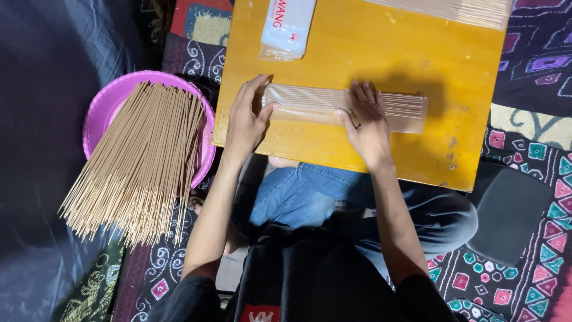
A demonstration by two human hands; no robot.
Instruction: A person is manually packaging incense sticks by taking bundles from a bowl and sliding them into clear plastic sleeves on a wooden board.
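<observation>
A clear plastic packet of thin brown sticks (310, 105) lies flat across a yellow wooden board (381, 53) that rests over my lap. My left hand (247, 116) cups the packet's left end, thumb against its edge. My right hand (368, 122) presses down on the packet's middle with fingers spread over it. The packet's right end (405, 113) sticks out past my right hand.
A pink round basin (110, 101) at left holds a big fan of loose brown sticks (140, 161). A white-and-clear packet (287, 27) lies at the board's far edge, and another stick bundle (459, 9) at top right. A patterned mat and a dark cushion (512, 214) lie right.
</observation>
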